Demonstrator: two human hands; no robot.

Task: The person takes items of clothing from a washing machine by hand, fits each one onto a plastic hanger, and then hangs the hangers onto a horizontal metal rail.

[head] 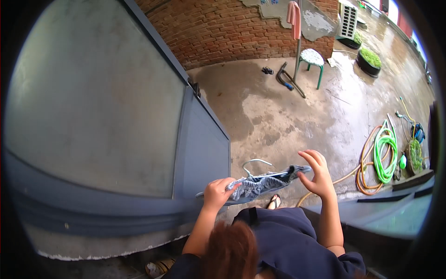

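Observation:
A blue-grey garment (258, 190) with a gathered elastic waist hangs on a pale clothes hanger (248, 171) in front of my body. The hanger's hook curves up above the waistband, and its two ends stick out past the cloth on either side. My left hand (218, 192) pinches the waistband and hanger near the left end. Beside the right end, my right hand (317, 174) has its fingers and thumb spread apart, close to the hanger's tip. Whether the right thumb touches the cloth is hard to tell. The garment's lower part is mostly hidden from above.
A grey metal door (205, 129) with a frosted pane stands at my left. Green hose coils (385, 153) lie at the right. Farther off are a stool (311, 57), a metal pole (298, 52) with a pink cloth (293, 21), and a brick wall (223, 31). The concrete floor (278, 118) is partly wet.

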